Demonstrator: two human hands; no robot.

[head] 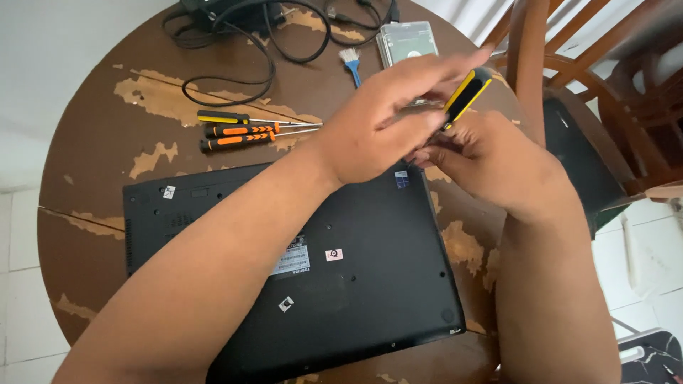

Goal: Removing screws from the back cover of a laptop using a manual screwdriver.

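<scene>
I see a round wood table [85, 185], dark varnish worn rough w/ pale bare patches. Laptop [370, 284] underside is matt black plastic. Screwdriver [466, 96] in my hands has glossy yellow-black plastic grip; far-left screwdrivers [249, 128] have metal shafts.
</scene>
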